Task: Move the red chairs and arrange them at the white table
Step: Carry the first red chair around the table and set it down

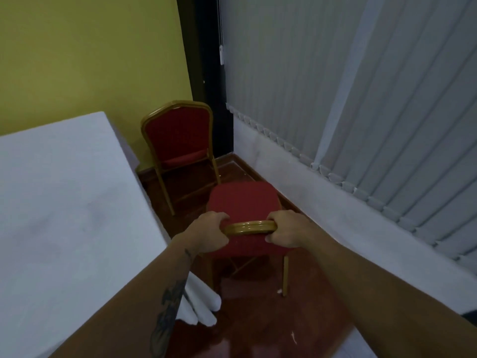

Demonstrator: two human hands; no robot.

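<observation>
Two red chairs show in my feed, both with gold-painted frames. I have the nearer red chair (241, 202) in hand — it stands just right of the white table's near corner, its padded seat pointing away from me and its back seen almost edge-on from above. My left hand (206, 235) is wrapped round the left end of the gold top rail (249, 227), fingers curled over the front and the thumb behind; my right hand (287, 232) is clamped on the right end in the same way, fingers folded over the rail. Both fists are closed tight on that rail, with the bare middle of it showing between them. Below my hands I can see two gold legs reaching down to the floor, though I cannot tell whether all the feet are touching it.

The second red chair (178, 135) stands farther off in the corner, its back toward the yellow wall (90, 52) and its seat facing me, well apart from the one I hold. It sits close to the far edge of the white table (64, 197), which fills the left side of my view under a white cloth — a fold of that cloth hangs down beside my left forearm. Underfoot is a glossy reddish-brown floor (258, 326). Along the right runs a low pale ledge with grey vertical blinds (361, 99) above it.
</observation>
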